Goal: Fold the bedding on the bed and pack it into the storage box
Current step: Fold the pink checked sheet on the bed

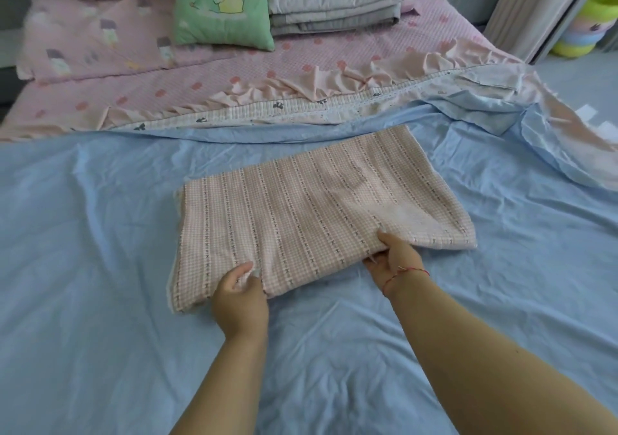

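Item: a folded pink gingham cover (314, 207) is lying on the blue sheet (100, 234), in front of the green dinosaur cushion (222, 6).
Left grip: the left hand (239, 295) is pinching the cover's near edge, left of centre.
Right grip: the right hand (394, 260) is holding that same edge, thumb on top, fingers beneath.
Long axis: running left to right, across both forearms.
Nearer hand: both are touching; the cover is extending away from them.
Storage box: not in view.
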Demonstrator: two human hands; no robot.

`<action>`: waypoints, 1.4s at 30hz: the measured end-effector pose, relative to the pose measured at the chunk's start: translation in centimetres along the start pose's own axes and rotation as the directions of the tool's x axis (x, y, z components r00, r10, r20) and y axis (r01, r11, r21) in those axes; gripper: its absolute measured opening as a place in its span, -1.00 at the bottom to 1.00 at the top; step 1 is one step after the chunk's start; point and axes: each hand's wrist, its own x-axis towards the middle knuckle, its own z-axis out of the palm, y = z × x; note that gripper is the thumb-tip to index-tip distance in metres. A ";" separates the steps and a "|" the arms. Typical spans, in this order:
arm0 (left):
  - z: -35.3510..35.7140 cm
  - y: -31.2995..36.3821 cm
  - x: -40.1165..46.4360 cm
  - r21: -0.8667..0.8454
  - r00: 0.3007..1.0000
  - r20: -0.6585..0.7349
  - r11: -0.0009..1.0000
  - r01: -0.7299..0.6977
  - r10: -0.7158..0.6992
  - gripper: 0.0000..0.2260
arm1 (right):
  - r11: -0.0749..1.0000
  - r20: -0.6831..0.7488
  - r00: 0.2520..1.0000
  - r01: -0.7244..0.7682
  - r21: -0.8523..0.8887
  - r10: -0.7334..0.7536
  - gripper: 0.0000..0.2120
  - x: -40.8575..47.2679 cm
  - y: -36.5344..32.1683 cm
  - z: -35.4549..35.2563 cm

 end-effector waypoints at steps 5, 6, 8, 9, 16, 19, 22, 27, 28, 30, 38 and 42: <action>0.3 1.4 -10.9 -0.005 0.964 0.047 0.965 -0.261 0.261 -0.80 | 0.986 -0.026 0.991 0.133 0.103 -0.131 -0.73 -2.3 -4.6 0.2; 0.7 1.0 -13.2 -0.022 0.962 0.076 0.965 -0.261 0.262 -0.78 | 0.988 -0.060 0.989 0.140 0.059 -0.136 -0.77 -2.6 -5.4 -0.1; 1.8 -0.2 -15.9 -0.053 0.975 0.194 0.993 -0.102 0.111 -0.69 | 0.988 -0.119 0.983 0.131 -0.079 -0.140 -0.77 -2.6 -6.3 -1.1; 2.4 -0.8 -16.3 -0.031 0.960 0.278 1.000 -0.001 0.009 -0.69 | 0.978 -0.142 0.979 0.124 -0.168 -0.149 -0.74 -2.3 -6.6 -1.7; 3.7 0.6 -12.1 0.224 0.717 0.606 0.939 0.261 -0.344 -0.64 | 0.735 -0.171 0.942 0.103 -0.670 -0.288 -0.54 -0.9 -5.2 -3.5; 3.8 4.1 -10.2 0.346 0.560 0.703 0.899 0.269 -0.438 -0.84 | 0.695 -0.185 0.931 0.092 -0.713 -0.313 -0.52 -0.6 -4.3 -3.9; 5.2 6.6 -7.1 0.369 0.549 0.704 0.892 0.261 -0.452 -0.71 | 0.686 -0.192 0.941 0.055 -0.725 -0.278 -0.40 -0.1 -3.3 -4.8; 10.2 7.5 1.5 0.340 0.857 0.507 0.935 -0.104 -0.089 -0.69 | 0.836 -0.195 0.968 0.026 -0.548 -0.158 -0.33 0.8 -1.8 -6.8; 11.0 7.3 3.1 0.452 0.870 0.491 0.869 -0.203 -0.052 -0.58 | 0.859 -0.171 0.978 0.017 -0.512 -0.122 -0.34 1.0 -1.5 -7.2; 12.4 6.6 5.7 0.606 0.878 0.479 0.726 -0.325 -0.007 -0.41 | 0.887 -0.129 0.990 -0.008 -0.462 -0.059 -0.36 1.8 -0.8 -8.0; 17.5 3.8 11.0 0.737 0.849 0.504 0.593 -0.325 -0.160 -0.22 | 0.905 -0.127 0.992 -0.032 -0.425 -0.025 0.05 5.0 0.6 -9.8; 18.3 4.3 11.1 0.693 0.832 0.527 0.653 -0.305 -0.171 -0.20 | 0.925 -0.120 0.993 -0.044 -0.378 -0.002 0.18 5.9 0.9 -10.3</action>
